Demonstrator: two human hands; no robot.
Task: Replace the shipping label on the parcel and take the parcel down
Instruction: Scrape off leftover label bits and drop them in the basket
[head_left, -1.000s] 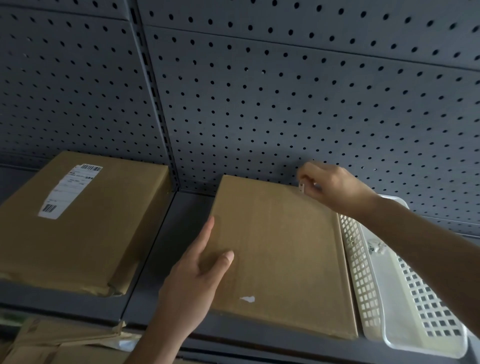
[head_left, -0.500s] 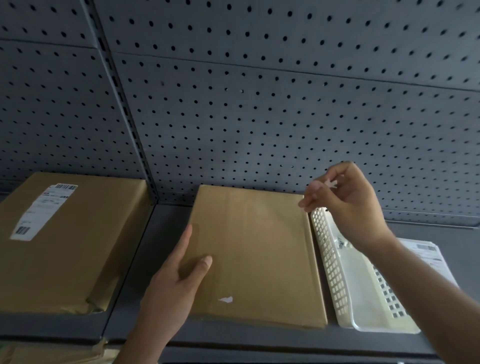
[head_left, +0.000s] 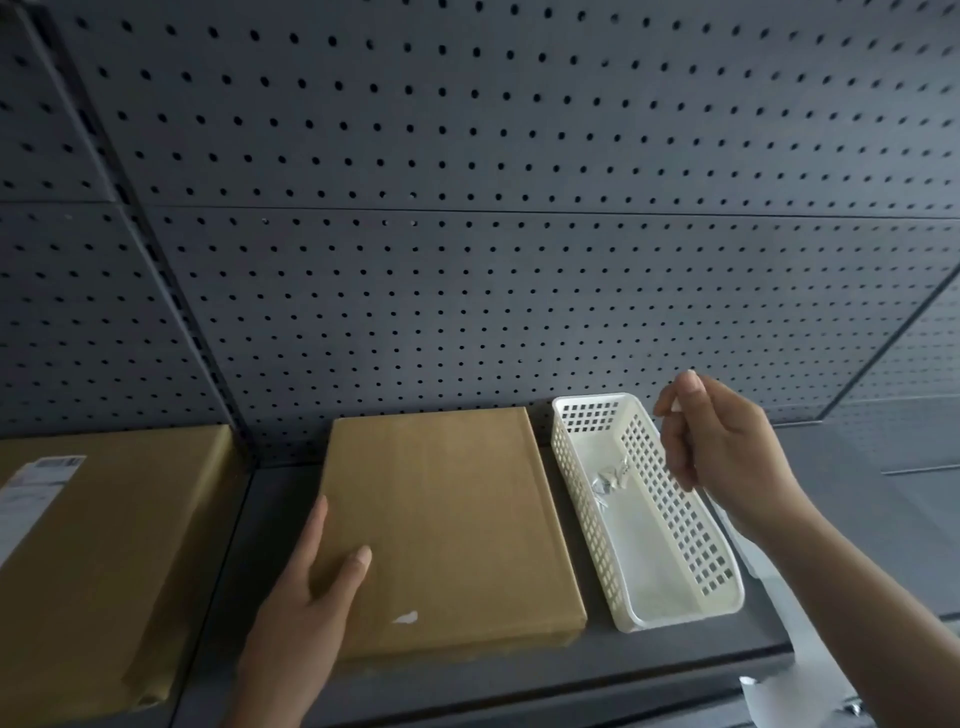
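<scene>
A flat brown cardboard parcel (head_left: 447, 525) lies on the dark shelf with no label on its top; only a small white scrap (head_left: 405, 617) sticks near its front edge. My left hand (head_left: 317, 597) rests on the parcel's left front corner, thumb on top. My right hand (head_left: 722, 447) hovers above the white plastic basket (head_left: 587, 514), fingertips pinched on a tiny white label scrap (head_left: 677, 407). Crumpled label pieces (head_left: 610, 480) lie inside the basket. A white label sheet (head_left: 779, 696) shows partly under my right forearm.
A second brown parcel (head_left: 104, 561) with a shipping label (head_left: 36, 480) lies on the left shelf section. A dark pegboard wall (head_left: 467, 260) stands behind. The shelf's front edge (head_left: 571, 686) runs along the bottom.
My right hand moved right from the parcel's far corner to above the basket, still pinching the scrap. The view shifted right and up. My left hand stayed on the parcel.
</scene>
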